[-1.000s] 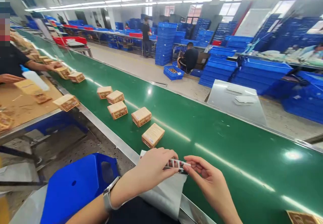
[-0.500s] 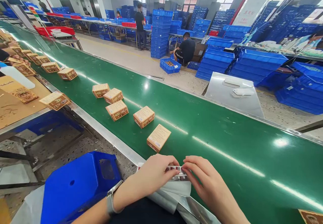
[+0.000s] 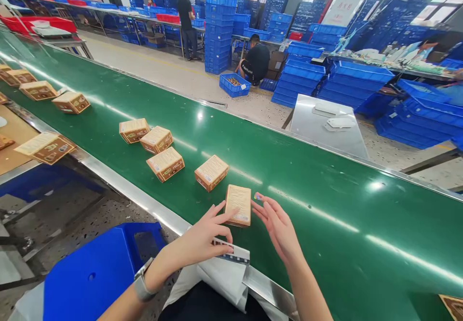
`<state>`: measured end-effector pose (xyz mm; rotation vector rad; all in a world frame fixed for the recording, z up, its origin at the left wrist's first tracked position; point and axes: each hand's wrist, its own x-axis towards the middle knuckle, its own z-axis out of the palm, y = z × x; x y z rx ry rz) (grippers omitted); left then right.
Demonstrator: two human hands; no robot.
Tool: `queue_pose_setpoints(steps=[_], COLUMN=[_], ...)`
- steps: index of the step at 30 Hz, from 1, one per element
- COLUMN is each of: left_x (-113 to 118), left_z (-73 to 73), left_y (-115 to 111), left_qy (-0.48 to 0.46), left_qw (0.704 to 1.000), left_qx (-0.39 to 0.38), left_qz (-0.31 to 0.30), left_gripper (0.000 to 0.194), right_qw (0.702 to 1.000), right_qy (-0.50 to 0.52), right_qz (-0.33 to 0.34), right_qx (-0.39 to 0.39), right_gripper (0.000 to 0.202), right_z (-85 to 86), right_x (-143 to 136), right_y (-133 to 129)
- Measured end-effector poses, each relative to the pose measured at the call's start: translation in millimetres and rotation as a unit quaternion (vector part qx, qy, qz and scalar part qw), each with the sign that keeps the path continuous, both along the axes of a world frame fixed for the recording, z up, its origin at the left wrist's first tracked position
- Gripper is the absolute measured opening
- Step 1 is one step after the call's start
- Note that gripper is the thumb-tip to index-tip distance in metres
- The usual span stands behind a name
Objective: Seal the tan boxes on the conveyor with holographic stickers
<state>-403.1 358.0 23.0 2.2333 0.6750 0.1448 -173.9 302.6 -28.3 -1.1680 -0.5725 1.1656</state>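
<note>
A small brown-and-cream carton (image 3: 240, 196) lies on the green conveyor belt (image 3: 289, 167) between my hands. My left hand (image 3: 202, 239), with a watch at the wrist, pinches a sheet of stickers (image 3: 237, 254) between thumb and finger. Its other fingers reach over the left side and top of the carton. At the right edge of that carton is my right hand (image 3: 277, 224), fingers extended. A tiny shiny, rainbow-tinted sticker (image 3: 258, 196) sits at its fingertip. White backing paper (image 3: 224, 275) hangs below the sheet at the belt's edge.
Several more cartons (image 3: 211, 171) stand along the belt to the left. One carton (image 3: 47, 146) overhangs the side table. A blue plastic stool (image 3: 90, 273) is at my lower left. Another person (image 3: 256, 60) crouches by a blue crate (image 3: 234, 85) beyond the belt.
My hands have moved apart and forward from the sticker sheet to the nearest carton, which now sits straighter. A small sticker now shows at my right fingertip. The view has shifted.
</note>
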Motion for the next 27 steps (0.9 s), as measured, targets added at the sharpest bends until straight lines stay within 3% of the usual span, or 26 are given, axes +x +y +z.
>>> queue_pose_setpoints(steps=[5,16,22,27], left_x=[22,42,50,57], left_z=[-17.7,-21.9,-24.0,-22.2], left_y=[-12,-25,-32,-31], left_qy=[0.009,-0.001,-0.014,-0.022], left_qw=[0.999,0.994,0.991,0.993], left_qx=[0.039,0.102,0.119,0.090], left_qz=[-0.015,-0.050,-0.058,-0.079], left_gripper=[0.007,0.011,0.012,0.012], right_qw=[0.995,0.984,0.942,0.925], right_qy=[-0.067,-0.142,-0.307,-0.344], right_qz=[-0.047,-0.050,-0.100,-0.122], right_qx=[-0.050,-0.092,-0.094,-0.110], right_gripper=[0.035,0.039,0.035,0.038], right_z=[-4.8,-5.3,-10.6,-3.7], right_x=[-2,4,10,26], right_y=[19,4,-4,-4])
